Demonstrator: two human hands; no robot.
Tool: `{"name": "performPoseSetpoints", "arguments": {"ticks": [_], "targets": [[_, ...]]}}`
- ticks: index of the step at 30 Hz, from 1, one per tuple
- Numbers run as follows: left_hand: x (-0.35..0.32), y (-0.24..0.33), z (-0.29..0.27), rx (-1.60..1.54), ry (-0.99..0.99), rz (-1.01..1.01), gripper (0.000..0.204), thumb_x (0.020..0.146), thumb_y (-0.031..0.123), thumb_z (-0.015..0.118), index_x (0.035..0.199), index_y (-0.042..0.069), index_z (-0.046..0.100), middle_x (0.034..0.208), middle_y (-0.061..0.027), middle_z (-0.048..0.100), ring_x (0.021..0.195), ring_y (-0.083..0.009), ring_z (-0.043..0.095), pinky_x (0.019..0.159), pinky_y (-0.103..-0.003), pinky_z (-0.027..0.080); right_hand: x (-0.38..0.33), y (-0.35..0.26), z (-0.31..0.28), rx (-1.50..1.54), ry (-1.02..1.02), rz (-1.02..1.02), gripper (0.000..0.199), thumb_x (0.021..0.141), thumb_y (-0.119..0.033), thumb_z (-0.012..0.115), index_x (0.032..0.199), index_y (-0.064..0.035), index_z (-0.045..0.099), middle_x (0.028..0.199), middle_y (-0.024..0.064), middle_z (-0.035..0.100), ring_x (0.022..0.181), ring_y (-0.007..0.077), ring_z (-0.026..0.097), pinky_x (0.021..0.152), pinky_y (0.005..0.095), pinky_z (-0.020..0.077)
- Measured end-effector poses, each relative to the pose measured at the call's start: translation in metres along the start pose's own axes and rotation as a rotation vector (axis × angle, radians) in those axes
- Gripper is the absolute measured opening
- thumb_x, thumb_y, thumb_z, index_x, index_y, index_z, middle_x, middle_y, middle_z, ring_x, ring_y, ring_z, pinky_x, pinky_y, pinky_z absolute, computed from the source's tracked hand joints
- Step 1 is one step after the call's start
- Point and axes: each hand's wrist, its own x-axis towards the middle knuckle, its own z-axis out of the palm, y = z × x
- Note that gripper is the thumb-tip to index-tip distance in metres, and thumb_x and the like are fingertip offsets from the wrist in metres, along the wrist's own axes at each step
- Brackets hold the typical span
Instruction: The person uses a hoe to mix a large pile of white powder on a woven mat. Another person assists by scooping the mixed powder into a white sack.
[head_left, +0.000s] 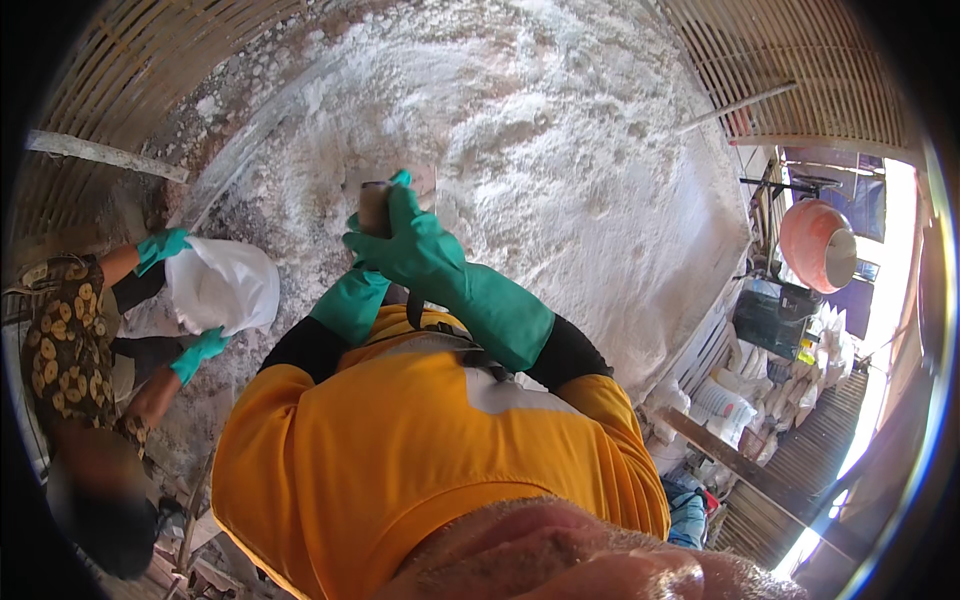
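Both my hands wear long green rubber gloves and meet in front of my chest, over a heap of white powder (560, 170). My right hand (412, 245) is closed around a brown, block-like piece (375, 208) with a flat end; its kind cannot be made out. Just beyond it shows a flat, pinkish-brown rectangular plate (421, 184), and whether the two are joined is hidden. My left hand (356, 298) is lower and close against the right one, its fingers hidden behind it.
At the left, a person in green gloves (205, 350) holds a white sack (225, 285) by its edges. Slatted walls (800, 60) rise around the powder. At the right stand an orange cement mixer (812, 245), a dark green bin (768, 318), piled sacks (720, 405) and a wooden beam (740, 465).
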Motion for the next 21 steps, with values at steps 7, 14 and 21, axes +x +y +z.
{"name": "performPoseSetpoints", "arguments": {"ticks": [7, 14, 21], "targets": [[0.031, 0.094, 0.006, 0.738, 0.266, 0.430, 0.032, 0.098, 0.009, 0.064, 0.129, 0.002, 0.059, 0.126, -0.0095, 0.065, 0.111, -0.0183, 0.063, 0.096, -0.031, 0.052, 0.071, 0.067, -0.079, 0.607, -0.064, -0.189, 0.046, 0.101, -0.018, 0.060, 0.143, -0.0010, 0.051, 0.129, 0.0098, 0.066, 0.112, 0.0171, 0.064, 0.097, 0.0314, 0.0508], [0.131, 0.152, -0.049, 1.119, 0.467, 0.684, 0.025, 0.094, 0.012, 0.069, 0.117, 0.001, 0.067, 0.114, -0.0081, 0.071, 0.102, -0.0184, 0.066, 0.090, -0.031, 0.052, 0.058, 0.360, -0.175, 0.874, 0.833, 0.463, 0.037, 0.099, -0.022, 0.065, 0.128, 0.0013, 0.060, 0.106, 0.0210, 0.072, 0.084, 0.0263, 0.072, 0.070, 0.0328, 0.0589], [0.217, 0.193, -0.078, 0.779, 0.590, 0.814, 0.024, 0.088, 0.000, 0.074, 0.110, -0.003, 0.067, 0.107, -0.0141, 0.072, 0.093, -0.0235, 0.070, 0.088, -0.036, 0.058, 0.195, 0.455, -0.304, 0.709, 0.546, 0.714, 0.036, 0.099, -0.028, 0.064, 0.124, -0.0025, 0.062, 0.101, 0.0176, 0.074, 0.078, 0.0232, 0.073, 0.067, 0.0331, 0.0567]]}}
